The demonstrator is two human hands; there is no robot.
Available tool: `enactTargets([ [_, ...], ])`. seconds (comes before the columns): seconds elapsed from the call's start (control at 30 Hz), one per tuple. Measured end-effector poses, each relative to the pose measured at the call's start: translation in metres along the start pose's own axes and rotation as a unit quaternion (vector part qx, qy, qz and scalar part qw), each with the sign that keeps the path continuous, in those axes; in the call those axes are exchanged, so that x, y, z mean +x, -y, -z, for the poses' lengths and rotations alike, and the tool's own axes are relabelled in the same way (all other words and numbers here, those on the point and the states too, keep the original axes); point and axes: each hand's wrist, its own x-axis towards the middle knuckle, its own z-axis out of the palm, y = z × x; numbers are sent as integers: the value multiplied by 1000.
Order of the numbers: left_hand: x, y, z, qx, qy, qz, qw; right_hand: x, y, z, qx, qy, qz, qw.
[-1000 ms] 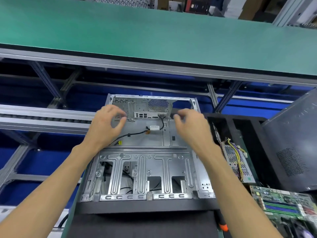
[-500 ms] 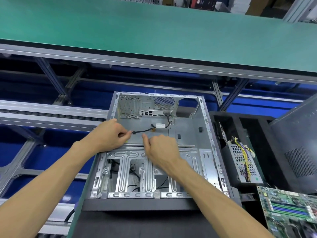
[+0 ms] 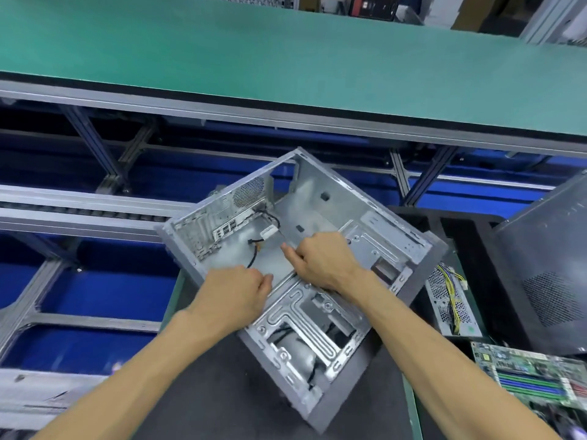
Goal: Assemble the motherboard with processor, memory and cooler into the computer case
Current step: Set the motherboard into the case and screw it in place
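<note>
Bare grey steel makes up the open computer case, which lies on its side on a dark mat, turned at an angle so that its rear panel with the port cut-outs faces up and to the left; its open side faces the camera. Inside the case, a black cable with a white connector curls across the floor panel; the drive cage with its pressed ribs fills the nearer end. The left hand sits at the case's left wall, fingers curled tight, seemingly pinching the lower end of the black cable; the exact grip is blurred. The right hand rests on the cross rail in the middle of the case, fingers curled under and thumb stretched out towards the left; whether it holds anything I cannot tell. To the right of the case, a power supply with yellow and black wires lies in a black foam tray; the green motherboard, with blue and green memory slots, lies at the lower right, well apart from the case; a dark side panel leans behind it. A green conveyor belt runs across the top.
</note>
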Motion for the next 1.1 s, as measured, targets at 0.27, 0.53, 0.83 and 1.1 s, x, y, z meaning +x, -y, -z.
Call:
enactTargets([
  [0.27, -13, -37, 1, -129, 103, 43, 985, -5, -16, -2, 7, 16, 74, 997],
  [0.53, 25, -15, 25, -143, -152, 39, 977, -11, -12, 4, 41, 18, 19, 999],
  [0.83, 73, 41, 4, -66, -121, 204, 969, -11, -4, 32, 4, 159, -373, 914],
  [1.1, 79, 72, 11, -54, -100, 229, 967, -7, 4, 20, 45, 140, -385, 911],
])
